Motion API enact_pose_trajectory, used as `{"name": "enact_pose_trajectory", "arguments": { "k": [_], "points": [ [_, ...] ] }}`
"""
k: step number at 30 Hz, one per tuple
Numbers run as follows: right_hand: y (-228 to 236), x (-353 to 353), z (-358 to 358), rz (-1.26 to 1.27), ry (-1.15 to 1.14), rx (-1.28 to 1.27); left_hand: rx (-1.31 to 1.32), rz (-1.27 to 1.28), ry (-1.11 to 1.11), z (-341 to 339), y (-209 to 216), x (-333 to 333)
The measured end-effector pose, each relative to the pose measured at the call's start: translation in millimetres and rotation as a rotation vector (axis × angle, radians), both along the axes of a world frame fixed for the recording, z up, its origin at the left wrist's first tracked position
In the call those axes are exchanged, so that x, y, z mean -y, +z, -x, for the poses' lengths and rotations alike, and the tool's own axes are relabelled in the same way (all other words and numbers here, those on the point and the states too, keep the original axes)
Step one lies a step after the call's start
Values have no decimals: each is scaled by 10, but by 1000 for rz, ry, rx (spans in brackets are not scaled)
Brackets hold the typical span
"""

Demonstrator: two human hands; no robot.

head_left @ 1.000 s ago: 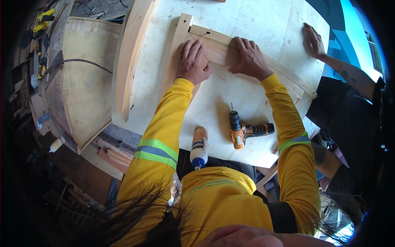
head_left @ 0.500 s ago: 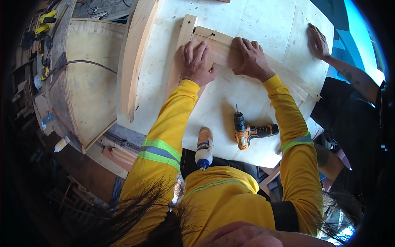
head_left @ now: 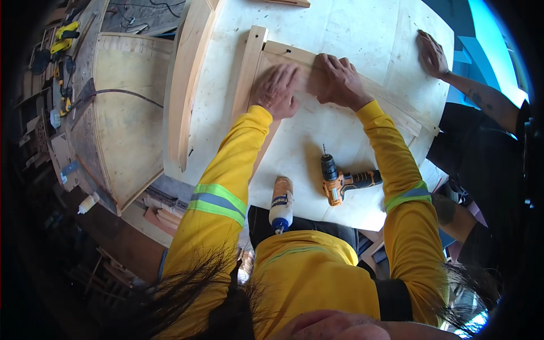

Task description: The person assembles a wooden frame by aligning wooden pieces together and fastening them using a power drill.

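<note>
A pale wooden frame of joined boards lies on the plywood tabletop point(head_left: 226, 144). One upright board point(head_left: 247, 79) is at its left, and a long rail point(head_left: 292, 54) with a dark hole runs off to the right. My left hand point(head_left: 277, 90) lies over the inner corner, fingers stretched out and slightly blurred, palm down on the wood. My right hand point(head_left: 343, 84) grips the rail, fingers over its far edge and thumb on the near side. Closer to me are an orange and black cordless drill point(head_left: 338, 181) on its side and a glue bottle point(head_left: 281, 205) with a blue cap.
A long, thick wooden beam point(head_left: 195, 79) lies at the left of the tabletop. Another person's hand point(head_left: 433, 54) rests on the far right corner. Farther left stand a plywood panel point(head_left: 133, 107) with a dark cable and a yellow power tool point(head_left: 65, 37).
My left hand has slid rightward off the upright board onto the corner, its fingers now closer together. My right hand keeps its hold on the rail. The view has shifted slightly.
</note>
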State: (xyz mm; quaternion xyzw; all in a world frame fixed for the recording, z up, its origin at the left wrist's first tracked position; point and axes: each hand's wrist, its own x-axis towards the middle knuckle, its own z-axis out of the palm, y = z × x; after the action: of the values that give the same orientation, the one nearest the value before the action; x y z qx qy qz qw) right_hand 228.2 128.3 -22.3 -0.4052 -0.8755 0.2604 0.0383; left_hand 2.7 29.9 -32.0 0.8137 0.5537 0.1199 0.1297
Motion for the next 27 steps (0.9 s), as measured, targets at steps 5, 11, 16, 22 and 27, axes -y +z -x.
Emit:
{"name": "enact_pose_trajectory", "arguments": {
  "k": [5,11,16,22,27],
  "points": [
    [-72,14,-9,-58,6,-3,153,-4,-122,-266,9,-308],
    [-58,14,50,-79,13,16,-72,-58,-119,-395,-6,-531],
    [-196,-15,11,-139,63,0,-212,44,-88,-482,45,-541],
    [-171,2,-183,-174,28,-145,-135,21,-58,-469,-20,-548],
    [115,79,-475,-10,-51,118,-169,55,-37,-455,-21,-530]
  ]
}}
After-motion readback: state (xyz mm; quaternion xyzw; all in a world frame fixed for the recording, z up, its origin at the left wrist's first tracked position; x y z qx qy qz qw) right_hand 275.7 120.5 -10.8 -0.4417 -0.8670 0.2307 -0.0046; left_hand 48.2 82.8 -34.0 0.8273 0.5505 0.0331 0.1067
